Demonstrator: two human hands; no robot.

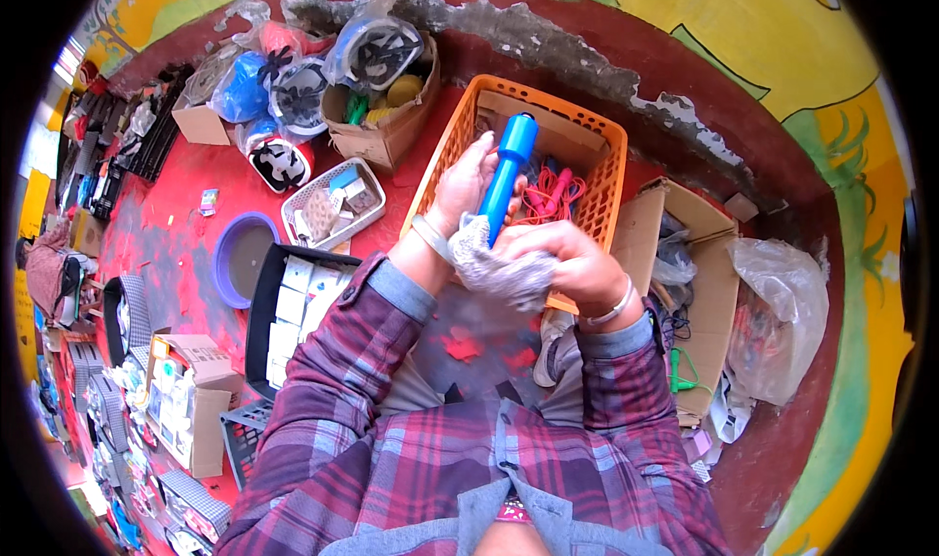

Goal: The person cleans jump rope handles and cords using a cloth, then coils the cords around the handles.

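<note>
A bright blue tube (pixel 503 186), with a thicker far section and a dark tip, slants upward in front of me; its exact kind I cannot make out. My left hand (pixel 458 189) grips it from the left side. Bunched around the tube's near end is a greyish-white cloth (pixel 514 274), and my right hand (pixel 572 263) is closed on that cloth. Beneath and beyond both hands stands an orange plastic basket (pixel 614 179). In it are jump ropes with pink handles (pixel 558 194), partly covered by my hands, and some cardboard.
Right of the basket are an open cardboard box (pixel 709 307) and a clear plastic bag (pixel 782 311). To the left stand a white basket (pixel 337 233), a purple tub (pixel 221 263) and a black crate (pixel 262 336). Bagged helmets (pixel 298 96) and another box (pixel 383 145) sit near the wall.
</note>
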